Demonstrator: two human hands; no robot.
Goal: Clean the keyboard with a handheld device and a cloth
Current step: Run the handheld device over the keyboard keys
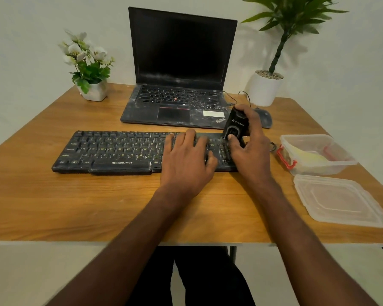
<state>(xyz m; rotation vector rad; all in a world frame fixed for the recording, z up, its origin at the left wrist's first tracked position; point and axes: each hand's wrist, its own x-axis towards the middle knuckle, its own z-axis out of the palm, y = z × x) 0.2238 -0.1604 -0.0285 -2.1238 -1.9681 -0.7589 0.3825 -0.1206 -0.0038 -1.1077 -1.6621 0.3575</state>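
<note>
The black Zebronics keyboard (128, 151) lies flat on the wooden table (97, 206), its long axis running left to right in front of the open laptop (179, 69). The right hand (248, 149) grips a small black handheld cleaning device (236, 127), fingers curled around its body and the thumb on its front, held upright with its lower end down at the keyboard's right end, over the far-right keys. The left hand (186, 160) rests flat on the keys just left of it, fingers relaxed and spread, apparently steadying the board. Almost the whole length of the keyboard stretches away to the left of the device, so the sweep would likely run leftward along that long axis, and the left hand sits directly in that path. A clear plastic container (316, 155) to the right, well apart from the keyboard, holds something yellow, possibly the cloth; its lid (338, 202) lies in front of it.
</note>
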